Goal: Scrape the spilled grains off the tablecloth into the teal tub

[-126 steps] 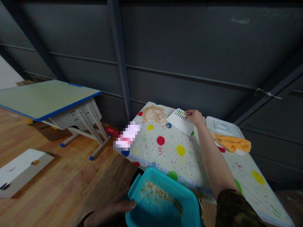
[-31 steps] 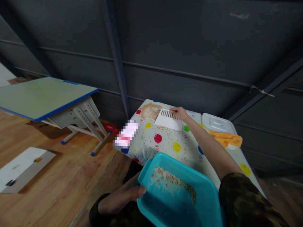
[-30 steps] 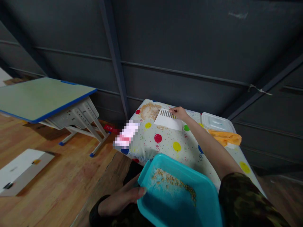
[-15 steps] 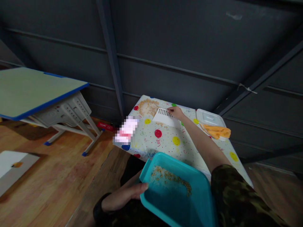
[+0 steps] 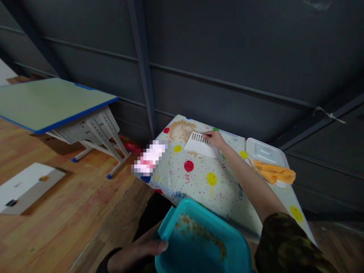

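Pretty dim in here tbh, with a big dark grey panelled wall [image 5: 233,49] running across the back, split by a chunky upright post [image 5: 144,72]. Floor's a warm brown wood-look floor [image 5: 74,204], and there's a pale green slant-legged desk with blue edging [image 5: 57,102] left of a table under a white balloon-print cloth [image 5: 199,185].

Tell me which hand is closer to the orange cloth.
Right. The right hand holds the white scraper, left of the orange cloth; the left hand, farther left and nearer the camera, grips the blue tub.
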Demonstrator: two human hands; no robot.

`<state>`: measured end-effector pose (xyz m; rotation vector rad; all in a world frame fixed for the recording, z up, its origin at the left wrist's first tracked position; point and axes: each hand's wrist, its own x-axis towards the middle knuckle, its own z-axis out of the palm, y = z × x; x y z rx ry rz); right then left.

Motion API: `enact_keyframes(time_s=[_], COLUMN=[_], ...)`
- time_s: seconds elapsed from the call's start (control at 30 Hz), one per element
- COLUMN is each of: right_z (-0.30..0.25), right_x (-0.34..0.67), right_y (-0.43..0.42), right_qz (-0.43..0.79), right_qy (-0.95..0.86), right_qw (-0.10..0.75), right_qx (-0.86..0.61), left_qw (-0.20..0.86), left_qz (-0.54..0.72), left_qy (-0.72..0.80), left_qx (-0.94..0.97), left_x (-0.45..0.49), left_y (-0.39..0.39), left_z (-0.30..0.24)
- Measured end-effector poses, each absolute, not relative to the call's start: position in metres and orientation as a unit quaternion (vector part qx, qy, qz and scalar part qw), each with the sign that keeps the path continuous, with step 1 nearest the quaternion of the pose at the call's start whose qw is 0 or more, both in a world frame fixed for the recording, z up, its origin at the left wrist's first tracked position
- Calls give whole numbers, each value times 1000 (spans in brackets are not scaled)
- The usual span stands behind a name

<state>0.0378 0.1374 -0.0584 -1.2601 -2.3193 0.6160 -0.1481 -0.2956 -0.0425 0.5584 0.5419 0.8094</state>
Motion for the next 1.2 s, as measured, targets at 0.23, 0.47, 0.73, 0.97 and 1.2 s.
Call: enact_keyframes(time_s=[0.23, 0.47, 0.73, 0.97, 1.2], right_z=[-60, -41, -45, -55, -53], right_x=[37, 47, 49, 40, 32], right_y=[135, 121, 117, 117, 103], right_qz=[222, 173, 159, 174, 176], right_qy=[-828, -804, -763, -776, -792], right_qw=[231, 268, 281, 270, 263], right_qx=[-460, -503, -561, -542, -522], left_qw=[845, 824, 836, 837, 814], left_qz=[398, 383, 400, 394, 415], left_qy=[283, 280, 240, 330, 376], left_qx=[216, 311, 289, 188, 152], left_x=[-153, -163, -165, -168, -173], left_y=[-321, -304, -305, -313, -313], left_z=[-49, -67, -108, -115, -129])
